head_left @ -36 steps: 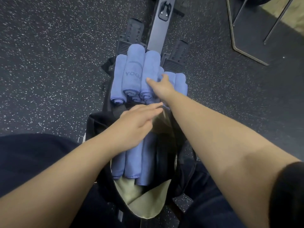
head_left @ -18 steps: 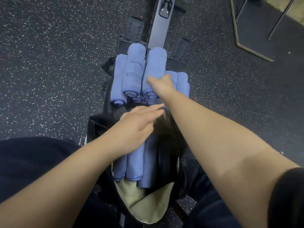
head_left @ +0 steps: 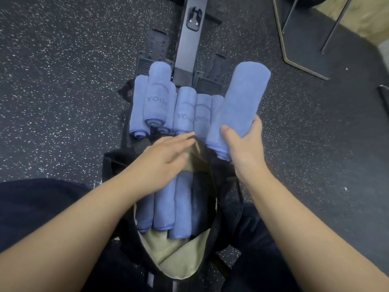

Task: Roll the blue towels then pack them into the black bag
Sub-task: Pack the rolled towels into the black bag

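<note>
The black bag with a tan lining lies open between my knees, and three rolled blue towels lie side by side inside it. My left hand rests flat, fingers spread, on the bag's far rim and on those towels. My right hand grips a rolled blue towel by its near end, lifted and tilted to the right of the pile. Several more rolled blue towels with a printed logo lie stacked beyond the bag.
The towel pile rests on a grey rail and black foot plates of an exercise machine. A metal frame with thin legs stands at the upper right. The speckled dark rubber floor spreads on both sides. My dark trousers frame the bag.
My right hand took one roll from the top of the pile and lifted it up and to the right. My left hand stayed on the bag's rim.
</note>
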Motion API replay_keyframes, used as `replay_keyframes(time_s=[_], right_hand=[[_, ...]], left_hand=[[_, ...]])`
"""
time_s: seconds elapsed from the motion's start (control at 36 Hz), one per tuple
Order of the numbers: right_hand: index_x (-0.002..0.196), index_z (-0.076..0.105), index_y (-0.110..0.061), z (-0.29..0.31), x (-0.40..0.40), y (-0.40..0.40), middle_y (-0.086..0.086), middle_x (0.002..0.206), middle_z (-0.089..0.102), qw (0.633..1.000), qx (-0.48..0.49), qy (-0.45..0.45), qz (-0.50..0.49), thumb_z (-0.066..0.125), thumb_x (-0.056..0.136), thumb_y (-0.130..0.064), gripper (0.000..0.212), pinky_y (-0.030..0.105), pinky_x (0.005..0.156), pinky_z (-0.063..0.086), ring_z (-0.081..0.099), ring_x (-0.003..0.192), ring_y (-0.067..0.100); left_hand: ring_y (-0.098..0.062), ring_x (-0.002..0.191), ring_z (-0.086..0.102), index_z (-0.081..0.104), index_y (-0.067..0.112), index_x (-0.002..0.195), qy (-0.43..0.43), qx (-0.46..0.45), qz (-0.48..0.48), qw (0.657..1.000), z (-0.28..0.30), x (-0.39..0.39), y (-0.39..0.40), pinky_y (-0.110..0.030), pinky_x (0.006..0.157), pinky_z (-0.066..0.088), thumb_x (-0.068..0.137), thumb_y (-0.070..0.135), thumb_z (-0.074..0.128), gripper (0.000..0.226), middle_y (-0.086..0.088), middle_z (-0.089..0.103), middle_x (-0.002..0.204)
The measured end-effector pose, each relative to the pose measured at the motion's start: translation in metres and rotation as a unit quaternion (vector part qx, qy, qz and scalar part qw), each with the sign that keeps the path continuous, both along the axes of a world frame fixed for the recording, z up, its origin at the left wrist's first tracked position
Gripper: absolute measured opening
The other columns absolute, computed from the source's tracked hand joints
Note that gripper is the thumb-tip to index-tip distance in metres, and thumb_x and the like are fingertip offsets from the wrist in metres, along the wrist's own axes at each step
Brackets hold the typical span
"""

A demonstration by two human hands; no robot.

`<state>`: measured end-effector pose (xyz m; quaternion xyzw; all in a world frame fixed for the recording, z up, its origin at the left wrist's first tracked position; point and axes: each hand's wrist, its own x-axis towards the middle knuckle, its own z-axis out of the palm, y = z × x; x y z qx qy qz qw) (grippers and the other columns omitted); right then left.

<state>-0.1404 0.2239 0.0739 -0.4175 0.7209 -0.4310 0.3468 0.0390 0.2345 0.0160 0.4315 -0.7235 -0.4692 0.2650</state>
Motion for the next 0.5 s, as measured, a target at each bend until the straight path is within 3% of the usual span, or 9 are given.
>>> replay_keyframes(time_s=[0.11,0.25,0.36,0.42,0.5], right_hand=[[0.137,0.029,-0.015,0.010,0.008,0.046,-0.002,0.122,0.053,0.999,-0.020,0.030,0.034,0.061,0.068,-0.024,0.076,0.001,0.081,0.040,0.053,0.091,-0.019],[0.138,0.027,-0.013,-0.006,0.033,0.079,0.004,0.133,0.051,0.997,0.011,0.012,0.070,0.069,0.064,-0.032,0.087,0.022,0.099,0.043,0.052,0.120,0.008],[0.127,0.039,-0.016,-0.015,0.045,0.080,0.004,0.124,0.059,0.995,0.005,-0.092,0.042,0.075,0.060,-0.032,0.077,0.026,0.096,0.048,0.059,0.111,0.008],[0.121,0.044,-0.021,-0.018,0.043,0.079,0.002,0.121,0.063,0.990,0.002,-0.138,0.026,0.074,0.057,-0.039,0.073,0.035,0.097,0.049,0.062,0.110,0.011],[0.115,0.048,-0.025,-0.020,0.041,0.076,-0.004,0.112,0.067,0.984,-0.006,-0.176,0.022,0.074,0.058,-0.033,0.063,0.034,0.091,0.051,0.065,0.104,0.011]], left_hand=[[-0.006,0.137,0.032,0.050,0.023,0.137,-0.008,0.010,0.012,1.000,0.007,-0.005,0.001,-0.030,0.117,0.020,0.072,0.063,0.027,0.079,0.029,0.033,0.138],[-0.011,0.138,0.034,0.050,0.030,0.139,-0.028,0.004,-0.002,1.000,0.001,-0.008,0.001,-0.043,0.115,0.026,0.076,0.062,0.035,0.073,0.022,0.035,0.147],[-0.012,0.138,0.037,0.050,0.035,0.138,-0.018,-0.003,-0.029,0.999,-0.012,-0.005,-0.004,-0.047,0.112,0.032,0.085,0.051,0.045,0.055,0.018,0.041,0.147],[-0.010,0.138,0.036,0.050,0.033,0.138,-0.022,-0.009,-0.021,0.999,-0.013,-0.004,-0.003,-0.046,0.112,0.032,0.082,0.054,0.048,0.060,0.018,0.041,0.147],[-0.008,0.138,0.035,0.050,0.029,0.139,-0.031,-0.010,-0.012,0.999,-0.013,-0.005,0.000,-0.046,0.112,0.032,0.078,0.056,0.048,0.067,0.019,0.039,0.148]])
